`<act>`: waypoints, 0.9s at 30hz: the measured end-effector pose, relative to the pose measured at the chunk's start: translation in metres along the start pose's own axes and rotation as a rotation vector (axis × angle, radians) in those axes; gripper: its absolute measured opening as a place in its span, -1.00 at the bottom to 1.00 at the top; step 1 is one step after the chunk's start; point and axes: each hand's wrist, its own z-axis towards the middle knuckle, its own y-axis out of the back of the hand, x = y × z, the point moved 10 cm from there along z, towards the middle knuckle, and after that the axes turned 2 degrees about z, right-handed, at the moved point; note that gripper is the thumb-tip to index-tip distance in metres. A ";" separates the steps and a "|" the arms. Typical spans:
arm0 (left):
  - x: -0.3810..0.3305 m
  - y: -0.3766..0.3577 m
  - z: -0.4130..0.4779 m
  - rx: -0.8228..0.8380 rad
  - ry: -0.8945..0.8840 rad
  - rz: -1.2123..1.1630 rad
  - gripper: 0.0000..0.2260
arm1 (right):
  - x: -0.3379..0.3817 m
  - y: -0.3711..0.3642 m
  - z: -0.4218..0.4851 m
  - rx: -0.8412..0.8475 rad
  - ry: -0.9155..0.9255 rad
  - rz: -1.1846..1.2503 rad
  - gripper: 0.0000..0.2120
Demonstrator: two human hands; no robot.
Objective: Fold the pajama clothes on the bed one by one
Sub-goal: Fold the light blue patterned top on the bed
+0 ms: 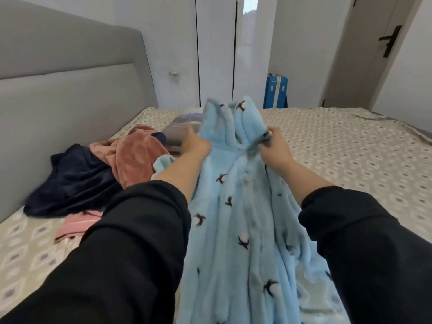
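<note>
Light-blue fleece pajama top (pixel 236 206) hangs raised above the bed (pixel 350 155), bunched at its upper end between both hands. The left hand (pixel 196 143) clutches one side, fingers buried in the cloth; the right hand (pixel 274 146) pinches the other. Both arms reach forward in black sleeves (pixel 131 249). To the left lie a navy garment (pixel 74 183), a rust one (pixel 135 157) and a pink one (pixel 77 225), near the grey headboard (pixel 70 90). A blue suitcase (pixel 275 92) stands beyond.

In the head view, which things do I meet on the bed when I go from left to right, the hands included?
dark navy garment → rust-pink garment → left hand → light blue pajama, gripped at its top by both hands → right hand
</note>
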 end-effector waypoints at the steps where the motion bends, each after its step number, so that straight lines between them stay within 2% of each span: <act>1: 0.007 -0.022 -0.012 0.088 -0.048 0.008 -0.37 | -0.014 -0.017 -0.009 0.133 -0.037 0.005 -0.48; 3: 0.028 -0.067 -0.039 0.264 -0.161 0.126 -0.28 | -0.052 -0.037 -0.030 0.295 -0.115 -0.122 -0.33; 6: 0.082 -0.126 -0.088 0.472 -0.237 0.461 -0.36 | -0.115 -0.045 -0.062 0.420 -0.190 -0.386 -0.39; 8: 0.105 -0.149 -0.129 0.521 -0.282 0.662 -0.43 | -0.153 -0.043 -0.094 0.543 -0.268 -0.548 -0.43; 10: 0.111 -0.166 -0.168 0.525 -0.347 0.745 -0.46 | -0.176 -0.035 -0.123 0.618 -0.279 -0.630 -0.46; 12: 0.111 -0.180 -0.207 0.542 -0.364 0.699 -0.48 | -0.181 -0.020 -0.150 0.581 -0.198 -0.625 -0.59; 14: 0.111 -0.181 -0.238 0.483 -0.350 0.565 -0.49 | -0.175 -0.005 -0.170 0.510 -0.116 -0.575 -0.74; 17: 0.113 -0.163 -0.262 0.369 -0.417 0.395 -0.33 | -0.155 0.015 -0.187 0.433 0.008 -0.495 -0.69; 19: 0.116 -0.163 -0.271 0.391 -0.509 0.442 -0.26 | -0.151 0.045 -0.185 0.271 0.090 -0.615 -0.71; 20: 0.116 -0.164 -0.272 0.396 -0.529 0.471 -0.26 | -0.153 0.067 -0.183 0.157 0.057 -0.655 -0.73; 22: 0.116 -0.166 -0.271 0.392 -0.525 0.505 -0.30 | -0.166 0.108 -0.188 0.005 -0.173 -0.519 -0.72; 23: 0.115 -0.167 -0.270 0.392 -0.518 0.511 -0.36 | -0.180 0.118 -0.196 -0.003 -0.345 -0.379 -0.70; 25: 0.115 -0.169 -0.271 0.401 -0.516 0.507 -0.43 | -0.213 0.115 -0.214 0.084 -0.637 -0.047 -0.67; 27: 0.115 -0.168 -0.270 0.391 -0.522 0.509 -0.43 | -0.231 0.115 -0.224 0.103 -0.706 0.228 -0.60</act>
